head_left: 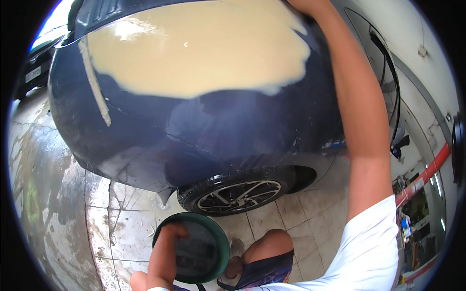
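A dark blue car body (208,126) fills the upper view, with a wide smooth patch of beige filler (204,53) on its rear side panel. My right arm stretches up along the right of the patch. My right hand (303,6) is at the top edge by the panel, cut off so that its fingers and anything in them are hidden. Low in front of me stands a dark green round tub (225,242), which appears to hold dark water. My left hand (174,232) reaches over its left rim into it, and its fingers are mostly hidden.
A strip of tape (94,82) clings to the panel's left. Beneath the panel is the car's wheel (238,196), just beyond the tub. Stained floor tiles (272,218) lie around it. Another dark car (35,68) stands far left. A red pipe (427,172) slants at the right.
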A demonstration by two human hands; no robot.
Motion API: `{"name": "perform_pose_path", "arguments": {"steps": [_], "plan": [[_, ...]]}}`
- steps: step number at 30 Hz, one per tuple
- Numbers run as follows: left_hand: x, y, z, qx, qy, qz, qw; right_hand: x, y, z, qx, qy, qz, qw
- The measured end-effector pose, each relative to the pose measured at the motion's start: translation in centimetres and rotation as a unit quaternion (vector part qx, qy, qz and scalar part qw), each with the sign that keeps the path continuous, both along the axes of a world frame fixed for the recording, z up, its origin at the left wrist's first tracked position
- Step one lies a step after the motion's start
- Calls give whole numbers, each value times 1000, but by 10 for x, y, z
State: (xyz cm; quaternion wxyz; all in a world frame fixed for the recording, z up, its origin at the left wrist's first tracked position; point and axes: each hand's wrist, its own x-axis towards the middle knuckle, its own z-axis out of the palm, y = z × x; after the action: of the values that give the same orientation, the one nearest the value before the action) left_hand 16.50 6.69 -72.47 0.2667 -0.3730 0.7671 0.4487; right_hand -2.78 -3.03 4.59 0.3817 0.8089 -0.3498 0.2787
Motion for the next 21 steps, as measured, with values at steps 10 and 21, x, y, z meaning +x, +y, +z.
{"name": "perform_pose_path", "arguments": {"steps": [10,21], "plan": [[3,0,-10,10,6,26,1000,-50,52,-32,-34,57,-82,994],[5,-4,-17,65,30,2,997,-61,61,-36,-51,46,-50,996]]}}
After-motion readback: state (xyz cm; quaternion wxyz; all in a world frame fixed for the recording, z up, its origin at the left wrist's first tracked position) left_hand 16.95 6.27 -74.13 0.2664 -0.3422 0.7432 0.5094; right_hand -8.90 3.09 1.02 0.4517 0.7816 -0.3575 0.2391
